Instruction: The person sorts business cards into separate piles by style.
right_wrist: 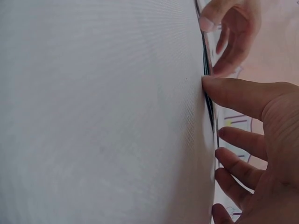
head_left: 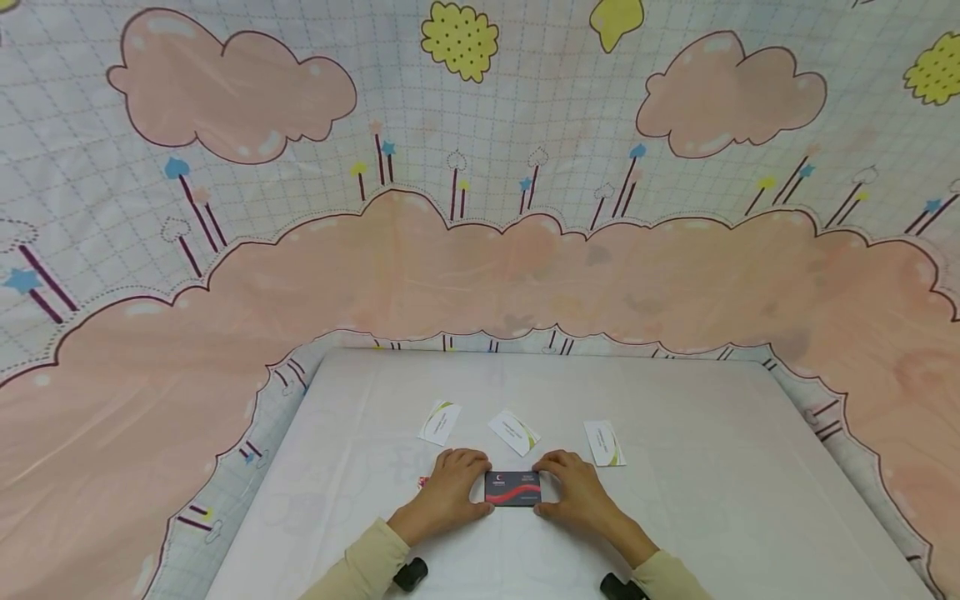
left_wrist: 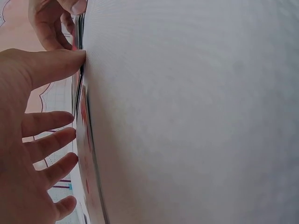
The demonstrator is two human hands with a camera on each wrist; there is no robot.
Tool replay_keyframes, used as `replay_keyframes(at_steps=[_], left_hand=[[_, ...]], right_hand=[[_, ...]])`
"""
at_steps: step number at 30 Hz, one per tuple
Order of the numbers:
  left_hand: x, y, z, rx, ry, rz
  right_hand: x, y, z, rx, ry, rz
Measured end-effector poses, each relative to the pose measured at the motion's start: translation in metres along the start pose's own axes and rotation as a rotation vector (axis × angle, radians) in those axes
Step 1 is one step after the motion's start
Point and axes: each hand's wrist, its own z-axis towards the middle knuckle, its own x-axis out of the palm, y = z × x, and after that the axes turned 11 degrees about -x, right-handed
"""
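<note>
Dark business cards [head_left: 513, 490] with a red wave lie flat on the white table, in a thin stack as their edges [left_wrist: 80, 28] show in the left wrist view. My left hand [head_left: 448, 490] grips the left end, thumb at the near corner and forefinger at the far one. At the right end my right hand [head_left: 579, 492] grips the cards the same way. A flat piece with red print [left_wrist: 88, 144] lies beneath the left fingers; in the head view that hand hides most of it.
Three white business cards with green corners lie apart beyond the hands: a left one [head_left: 439, 422], a middle one [head_left: 514, 432] and a right one [head_left: 604, 442]. The white table [head_left: 712, 467] reaches back to a cloud-patterned cloth [head_left: 480, 275].
</note>
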Motion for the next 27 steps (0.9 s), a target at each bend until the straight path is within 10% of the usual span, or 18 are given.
replay_keyframes(at_steps=[11,27], left_hand=[[-0.004,0.0,-0.003,0.01,-0.008,-0.004],[-0.053,-0.001,0.012,0.032,-0.174,-0.188]], right_hand=[[-0.004,0.003,-0.004,0.048,-0.012,0.058],[-0.039,0.021,0.015,0.083,-0.165,0.143]])
